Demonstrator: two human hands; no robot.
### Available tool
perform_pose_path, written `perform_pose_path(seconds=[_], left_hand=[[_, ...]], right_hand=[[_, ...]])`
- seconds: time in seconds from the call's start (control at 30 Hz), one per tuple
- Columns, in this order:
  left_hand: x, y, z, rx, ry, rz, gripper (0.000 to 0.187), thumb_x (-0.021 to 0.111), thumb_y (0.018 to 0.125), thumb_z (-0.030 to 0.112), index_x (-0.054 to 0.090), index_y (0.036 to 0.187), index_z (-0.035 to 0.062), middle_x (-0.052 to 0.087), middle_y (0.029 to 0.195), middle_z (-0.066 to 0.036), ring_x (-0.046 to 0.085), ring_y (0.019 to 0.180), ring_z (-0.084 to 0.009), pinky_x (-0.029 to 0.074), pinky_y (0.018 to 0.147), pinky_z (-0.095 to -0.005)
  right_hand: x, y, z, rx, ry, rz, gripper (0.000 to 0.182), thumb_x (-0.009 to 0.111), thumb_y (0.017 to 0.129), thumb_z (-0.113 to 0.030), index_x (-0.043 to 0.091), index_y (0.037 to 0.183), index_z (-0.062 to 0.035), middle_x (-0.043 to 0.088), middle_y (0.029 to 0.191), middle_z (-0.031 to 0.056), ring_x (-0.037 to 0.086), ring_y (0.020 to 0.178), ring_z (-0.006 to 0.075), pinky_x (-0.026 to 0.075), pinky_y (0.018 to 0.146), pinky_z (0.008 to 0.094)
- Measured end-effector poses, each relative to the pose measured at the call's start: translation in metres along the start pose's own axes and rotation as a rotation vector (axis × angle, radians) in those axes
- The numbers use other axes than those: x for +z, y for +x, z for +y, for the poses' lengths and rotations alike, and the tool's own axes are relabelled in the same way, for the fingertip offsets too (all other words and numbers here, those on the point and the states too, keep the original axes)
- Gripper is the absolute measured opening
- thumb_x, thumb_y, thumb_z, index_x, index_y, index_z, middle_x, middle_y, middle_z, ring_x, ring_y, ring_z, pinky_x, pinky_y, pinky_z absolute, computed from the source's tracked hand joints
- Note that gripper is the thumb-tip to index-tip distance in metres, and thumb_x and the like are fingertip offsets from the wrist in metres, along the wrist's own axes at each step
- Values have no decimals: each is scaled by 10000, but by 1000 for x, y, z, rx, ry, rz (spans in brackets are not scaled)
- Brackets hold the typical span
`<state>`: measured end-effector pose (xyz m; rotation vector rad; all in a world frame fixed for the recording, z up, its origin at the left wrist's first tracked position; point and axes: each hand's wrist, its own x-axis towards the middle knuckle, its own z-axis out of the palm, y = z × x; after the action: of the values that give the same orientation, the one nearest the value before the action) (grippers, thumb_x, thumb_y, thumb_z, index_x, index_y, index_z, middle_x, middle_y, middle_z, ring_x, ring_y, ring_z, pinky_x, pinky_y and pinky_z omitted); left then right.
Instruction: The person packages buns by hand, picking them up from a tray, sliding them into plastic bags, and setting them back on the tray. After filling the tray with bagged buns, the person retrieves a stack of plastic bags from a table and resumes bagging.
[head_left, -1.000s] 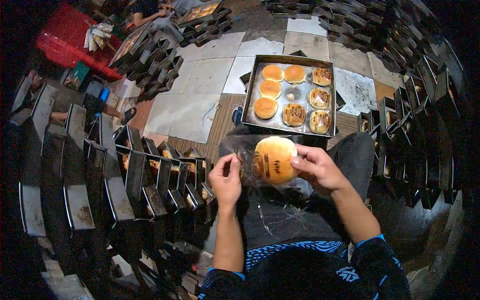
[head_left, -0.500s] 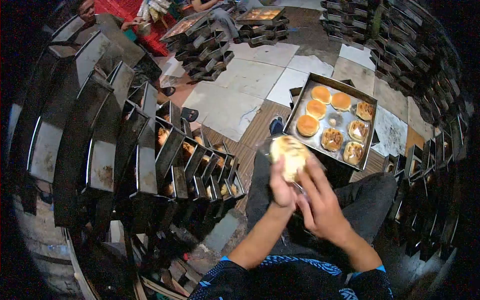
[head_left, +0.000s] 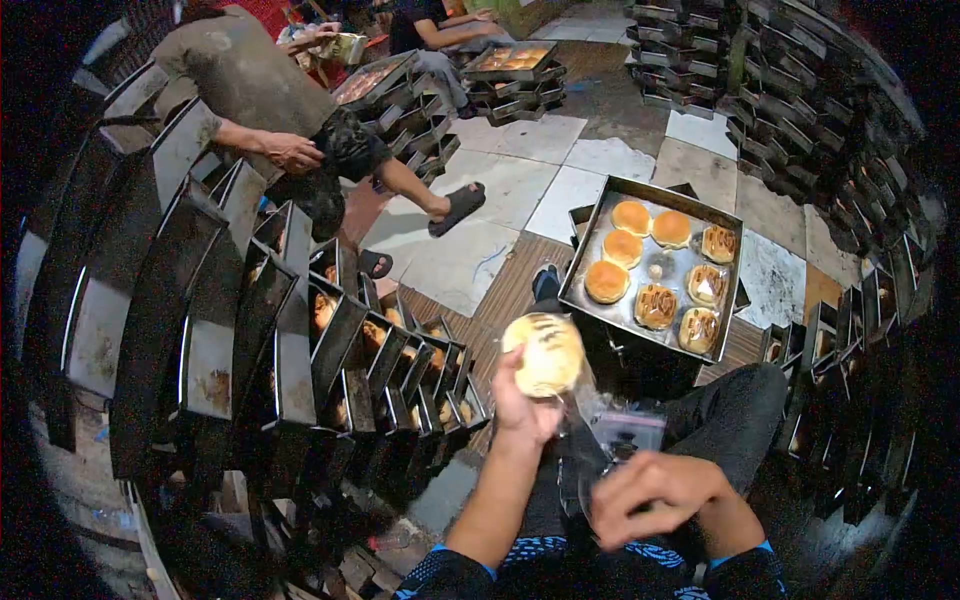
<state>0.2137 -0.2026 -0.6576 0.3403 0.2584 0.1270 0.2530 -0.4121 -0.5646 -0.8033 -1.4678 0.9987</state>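
My left hand (head_left: 528, 405) holds up a round, pale bun (head_left: 543, 355) with dark stripes, fingers around its lower left side. Clear plastic film (head_left: 590, 405) trails from the bun toward my right hand (head_left: 655, 492), which is lower, over my lap, with bent fingers; whether it grips the film is blurred. A clear bag with a pinkish edge (head_left: 638, 428) lies above that hand. Beyond my knees, a metal tray (head_left: 572, 290) carries plain golden buns (head_left: 607, 281) on its left and plastic-wrapped buns with brown streaks (head_left: 656, 305) on its right and near side.
Stacked metal trays with buns (head_left: 345, 330) stand close on my left; more stacks (head_left: 690, 60) rise at the back and right. A person (head_left: 250, 90) in sandals is at the upper left, one leg stretched over the tiles. Another person (head_left: 425, 35) sits farther back.
My hands have come apart: the left, with the bun, moved slightly left, and the right dropped toward my lap. The person at left has shifted, with a foot now farther out on the tiles.
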Motion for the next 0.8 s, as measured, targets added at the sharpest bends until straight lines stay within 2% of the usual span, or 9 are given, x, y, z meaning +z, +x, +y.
perform_pose_path(seconds=[0.03, 0.13, 0.17, 0.3, 0.33, 0.4, 0.57, 0.7, 0.8], left_hand=[[-10, 1, 9, -56, -39, -156, 574, 476, 861, 423, 492, 1266, 17, 618, 1155, -188, 640, 988, -327, 560, 806, -472], [22, -11, -3, 56, 86, 184, 584, 395, 890, 471, 493, 1258, 29, 619, 1159, -170, 647, 974, -314, 574, 739, -437], [22, -13, -7, 29, 141, 288, 541, 376, 911, 448, 501, 1249, 44, 617, 1174, -156, 648, 979, -293, 571, 716, -407], [15, -40, -49, -160, 75, 84, 569, 343, 975, 499, 463, 1311, 55, 590, 1225, -127, 590, 1096, -250, 497, 901, -347], [-6, -42, -63, -95, 334, 265, 562, 349, 995, 484, 448, 1332, 45, 595, 1188, -130, 560, 1128, -232, 434, 973, -326], [-16, -36, -73, 498, 833, 259, 475, 448, 994, 373, 463, 1295, 7, 602, 1141, -127, 569, 1089, -213, 436, 949, -315], [-13, -41, -13, 991, 1368, 43, 95, 680, 858, 98, 667, 883, 7, 672, 838, -135, 655, 727, -205, 523, 668, -279], [-6, -44, 30, 1436, 1424, 6, 108, 710, 811, 134, 699, 858, 38, 622, 794, -93, 600, 707, -223, 482, 631, -315], [-44, -28, 41, 1332, 1734, 156, 110, 740, 763, 73, 709, 864, 43, 600, 833, -92, 580, 705, -225, 461, 612, -298]], right_hand=[[-9, -4, -3, 112, 221, -121, 127, 626, 898, -101, 661, 856, 14, 666, 856, 131, 650, 785, 261, 508, 660, 349], [-12, -23, 54, 485, -692, 685, 183, 676, 818, -184, 670, 922, -34, 662, 884, 126, 637, 812, 317, 507, 791, 390], [-8, -14, 66, 374, -1124, 985, 192, 710, 755, -155, 684, 923, -64, 657, 860, 99, 624, 857, 314, 481, 843, 416], [-9, -5, 55, 25, -1121, 942, 196, 764, 674, -73, 706, 861, -63, 629, 798, 79, 607, 799, 259, 481, 806, 385], [-6, -5, 60, 34, -1021, 1098, 186, 760, 673, -48, 704, 850, -50, 633, 791, 83, 601, 760, 243, 486, 763, 352], [-5, -2, 69, 46, -747, 1381, 117, 728, 730, 0, 698, 842, -10, 639, 767, 91, 580, 678, 191, 478, 661, 273], [-9, 3, 67, 142, -486, 1336, 58, 700, 810, -42, 710, 844, 4, 647, 791, 96, 599, 733, 186, 478, 693, 293], [-28, 16, 35, 23, -1102, 1097, 123, 745, 712, -46, 726, 833, -44, 629, 791, 86, 601, 734, 227, 487, 683, 330], [-49, 19, 117, 152, -872, 1170, 60, 719, 746, -31, 700, 803, -23, 629, 777, 104, 616, 697, 231, 495, 647, 314]])
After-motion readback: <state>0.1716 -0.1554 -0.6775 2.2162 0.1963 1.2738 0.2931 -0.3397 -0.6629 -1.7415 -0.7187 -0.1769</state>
